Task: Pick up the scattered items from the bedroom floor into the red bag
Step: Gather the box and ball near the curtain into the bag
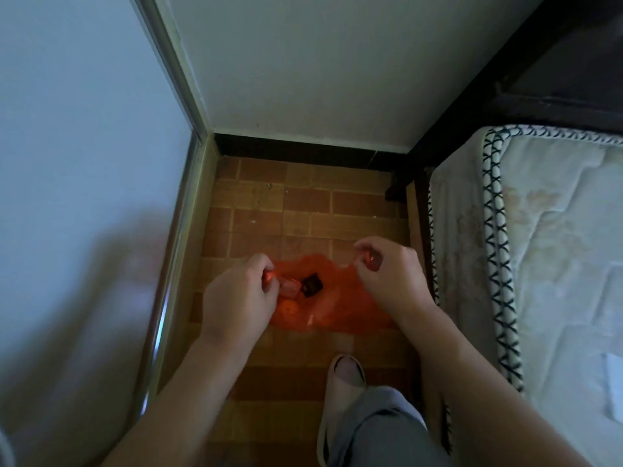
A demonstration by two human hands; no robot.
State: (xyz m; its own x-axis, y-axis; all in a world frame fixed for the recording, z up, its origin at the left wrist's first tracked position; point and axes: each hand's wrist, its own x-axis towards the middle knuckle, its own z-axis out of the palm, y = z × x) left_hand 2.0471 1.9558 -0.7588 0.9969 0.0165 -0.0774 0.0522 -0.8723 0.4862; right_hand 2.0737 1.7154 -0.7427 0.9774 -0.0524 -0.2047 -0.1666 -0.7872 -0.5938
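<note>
Item: red bag (332,298). Thin translucent plastic, carrier type. Held low over the brick-patterned floor (303,203), in the narrow strip between a pale sliding door (84,163) on the left and a mattress (539,247) on the right.

Hold: left hand (236,294) pinching one handle loop, fingers curled tight round bunched red film. Right hand (387,267) likewise clenched on the other handle, a knot of red plastic showing between thumb and forefinger. Mouth pulled wide between the two.

Contents, seen through the opening: dark square packet (312,284); reddish wrapped piece (290,287) beside it; orange round thing (288,310) near the bottom. Exact identity of each too dim to tell.

Handling, as judged: very light, limp, no shape of its own; sags wherever unsupported. Film likely slippery and crinkly, prone to slide through a loose pinch. Likely to stretch or tear at the handles under a sharp tug, though present load looks slight. Best taken by the handle loops, as now, or by a gathered neck; a grip on the body would collapse the mouth and block dropping-in.

Remaining: no loose items seen on visible floor; part of floor hidden by arms and bag.

Also present: slippered foot (344,375) and grey trouser leg (381,433) below the bag; dark bed frame (438,129) against the white wall (320,62).
</note>
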